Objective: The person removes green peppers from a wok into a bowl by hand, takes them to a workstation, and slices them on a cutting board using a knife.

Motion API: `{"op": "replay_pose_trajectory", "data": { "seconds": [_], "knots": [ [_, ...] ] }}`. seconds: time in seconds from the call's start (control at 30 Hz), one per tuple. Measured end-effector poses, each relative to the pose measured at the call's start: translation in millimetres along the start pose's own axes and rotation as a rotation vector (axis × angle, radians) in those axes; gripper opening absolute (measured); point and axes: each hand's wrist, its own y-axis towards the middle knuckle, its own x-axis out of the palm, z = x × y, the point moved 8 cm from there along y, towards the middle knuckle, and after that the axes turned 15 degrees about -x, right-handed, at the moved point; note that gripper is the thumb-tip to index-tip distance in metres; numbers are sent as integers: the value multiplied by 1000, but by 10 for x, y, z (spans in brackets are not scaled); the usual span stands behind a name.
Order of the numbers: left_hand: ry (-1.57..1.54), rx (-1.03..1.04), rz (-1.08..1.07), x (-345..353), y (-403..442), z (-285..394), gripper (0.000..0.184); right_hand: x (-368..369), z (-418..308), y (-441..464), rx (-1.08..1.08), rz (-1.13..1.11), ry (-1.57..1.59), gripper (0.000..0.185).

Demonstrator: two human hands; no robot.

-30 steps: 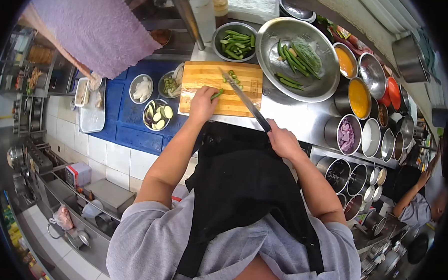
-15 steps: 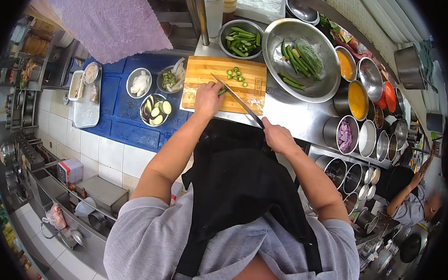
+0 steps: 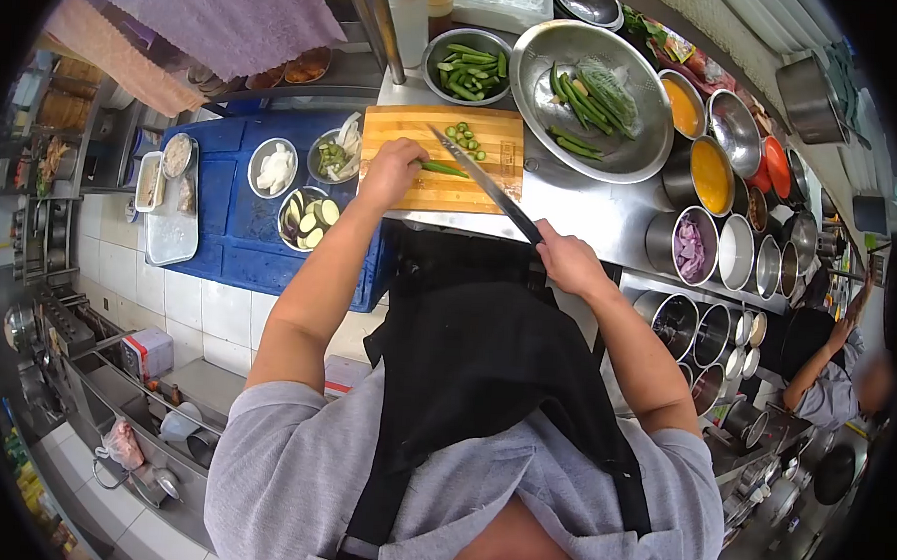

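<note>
My left hand [image 3: 393,168] is closed around one end of a long green chili [image 3: 441,168], which lies on the wooden cutting board [image 3: 442,196]. My right hand [image 3: 570,257] grips the black handle of a large kitchen knife [image 3: 478,176]. Its blade slants across the board, tip toward the far left, above or beside the chili; contact is unclear. Beyond the blade sits a small heap of green chili rounds [image 3: 462,135]. Behind the board are a steel bowl [image 3: 428,77] of cut green pods and a wide steel colander [image 3: 519,73] with whole green chilies.
Left on a blue surface [image 3: 221,225] stand bowls of white pieces [image 3: 275,168], sliced eggplant [image 3: 311,219] and mixed cuttings [image 3: 336,160]. Several steel pots crowd the right, one holding purple pieces [image 3: 690,246]. A purple cloth [image 3: 220,10] hangs upper left. Another person [image 3: 829,382] is far right.
My left hand has shifted left, exposing more of the chili. The knife has swung slightly, and the rounds now sit in a tighter heap. The whole view has shifted a little.
</note>
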Motion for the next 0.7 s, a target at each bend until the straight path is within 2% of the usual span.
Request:
{"op": "replay_pose_trajectory", "data": {
  "seconds": [0.1,0.23,0.3,0.53,0.63,0.7],
  "knots": [
    [13,34,102,7,-63,10,20,-36,-157,15,-52,-42,-89,29],
    [7,27,137,38,-79,-42,19,-108,-254,-15,-58,-85,-114,29],
    [16,49,170,33,-103,-35,25,-119,-267,-25,-77,-97,-118,28],
    [26,70,183,15,-130,-30,25,289,-73,247,-75,-73,-48,24],
    [67,29,111,52,-122,-110,28,172,14,121,-156,18,50,25],
    [81,-59,65,65,-92,-219,26,101,110,-91,-9,-5,405,24]
  ]
}}
